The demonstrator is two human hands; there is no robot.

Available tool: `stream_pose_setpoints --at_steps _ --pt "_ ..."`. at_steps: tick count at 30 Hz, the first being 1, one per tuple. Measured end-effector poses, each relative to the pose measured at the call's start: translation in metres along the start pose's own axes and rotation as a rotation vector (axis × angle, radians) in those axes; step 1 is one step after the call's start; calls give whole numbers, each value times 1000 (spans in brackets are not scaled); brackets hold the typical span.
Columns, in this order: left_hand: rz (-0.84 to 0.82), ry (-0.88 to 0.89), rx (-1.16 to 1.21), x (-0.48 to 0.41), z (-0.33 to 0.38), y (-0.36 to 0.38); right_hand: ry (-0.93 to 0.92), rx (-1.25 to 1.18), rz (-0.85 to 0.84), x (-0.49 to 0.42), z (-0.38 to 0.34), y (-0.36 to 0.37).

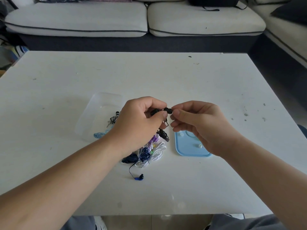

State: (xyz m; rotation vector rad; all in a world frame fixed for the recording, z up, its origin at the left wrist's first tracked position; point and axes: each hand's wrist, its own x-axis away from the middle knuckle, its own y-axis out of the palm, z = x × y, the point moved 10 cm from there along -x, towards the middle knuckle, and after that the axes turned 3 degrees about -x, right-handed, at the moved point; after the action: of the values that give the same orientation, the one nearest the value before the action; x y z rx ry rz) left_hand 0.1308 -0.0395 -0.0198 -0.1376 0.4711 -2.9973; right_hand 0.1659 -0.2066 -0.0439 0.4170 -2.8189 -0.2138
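**A tiny ear tip, pinched in mid-air over a tangle**

Nearest the camera, the left forearm (58,171) crosses the near edge of the white table (166,77). A loose blue earbud (139,177) lies on its cord just beyond it.

At the left, a clear plastic box (99,110) sits partly behind the left hand (141,120). That hand's fingers and thumb are curled tight round a black earphone (159,111), held above the table. The earphone's cable (163,134) hangs down into the pile of tangled earphones (147,151) below.

The right hand (197,125) meets it from the other side. Its thumb and forefinger are closed in a pinch on the earphone's black ear tip (169,110). Under that hand lies a blue lid (187,146) with a few small white ear tips (200,145) on it.

The likeliest mishap is the tip slipping. It is small and soft, so a sharp tug could flick it out of the pinch and onto the table or floor. The hanging cable could also snag the pile, so that lifting the earphone drags other sets along. A low sweep of the right hand could knock the white tips off the lid.
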Motion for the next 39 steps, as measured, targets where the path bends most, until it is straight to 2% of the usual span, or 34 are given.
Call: stream_pose_setpoints --at_steps 8,16,20,23,31,36,39 --pt "35 -1 -19 -4 2 -10 -9 39 -3 -5 -2 9" --pt "275 77 -193 -6 12 -105 12 95 -50 -12 9 71" --pt "318 72 -329 -6 0 -145 16 101 -95 -15 16 107" --pt "261 20 -426 -8 -21 -150 18 108 -99 -18 21 124" --pt "10 -167 -898 -22 -83 -138 65 190 -37 -23 36 120" --pt "-80 -204 -974 -26 -96 -125 88 229 -30 -27 40 115" --pt "-55 -178 -1007 -29 -88 -126 79 234 -8 -29 36 109"
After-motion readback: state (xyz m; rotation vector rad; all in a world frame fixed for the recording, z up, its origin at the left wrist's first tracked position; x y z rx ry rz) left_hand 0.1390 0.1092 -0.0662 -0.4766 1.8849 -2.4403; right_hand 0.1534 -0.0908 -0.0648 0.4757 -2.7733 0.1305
